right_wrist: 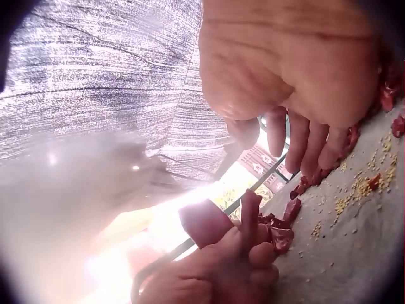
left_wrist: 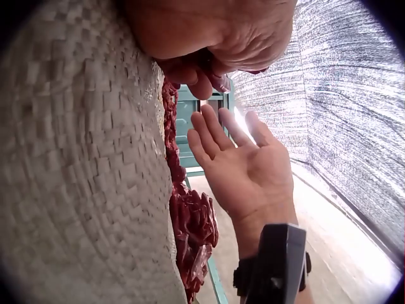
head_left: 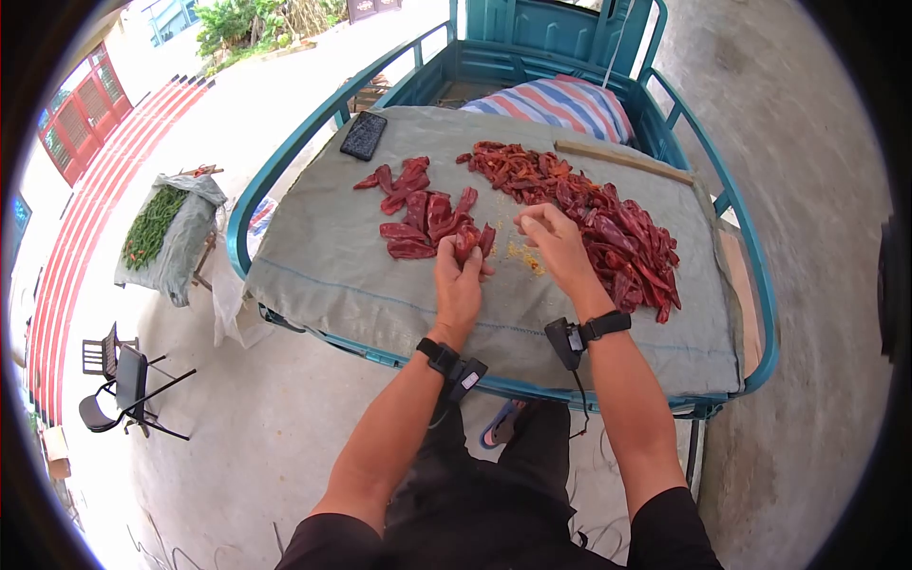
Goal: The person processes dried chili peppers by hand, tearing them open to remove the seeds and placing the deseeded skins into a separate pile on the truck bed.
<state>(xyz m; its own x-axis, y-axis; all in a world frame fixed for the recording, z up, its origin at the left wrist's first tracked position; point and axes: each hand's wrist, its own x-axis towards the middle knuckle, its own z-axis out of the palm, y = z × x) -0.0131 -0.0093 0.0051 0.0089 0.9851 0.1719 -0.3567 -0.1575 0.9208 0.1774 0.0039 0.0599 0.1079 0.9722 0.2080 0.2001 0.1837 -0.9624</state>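
On the cart [head_left: 249, 204] a sheet [head_left: 380, 309] is lying, and on it peppers are lying in two groups: the smaller group [head_left: 407, 223] on the left, the larger heap [head_left: 622, 233] on the right. Between them seeds [head_left: 525, 258] are lying. The left hand [head_left: 461, 285] is holding one pepper [head_left: 465, 242] at the near side of the smaller group; the right hand [head_left: 559, 245] is hovering to its right, near the heap. A phone [head_left: 364, 136] is lying behind the smaller group. Behind the heap a wooden strip [head_left: 622, 161] is lying, and farther back a bundle [head_left: 556, 106] is resting inside the cart. To the cart's left, chairs [head_left: 133, 389] are standing, and behind these a sack [head_left: 193, 245] is lying.
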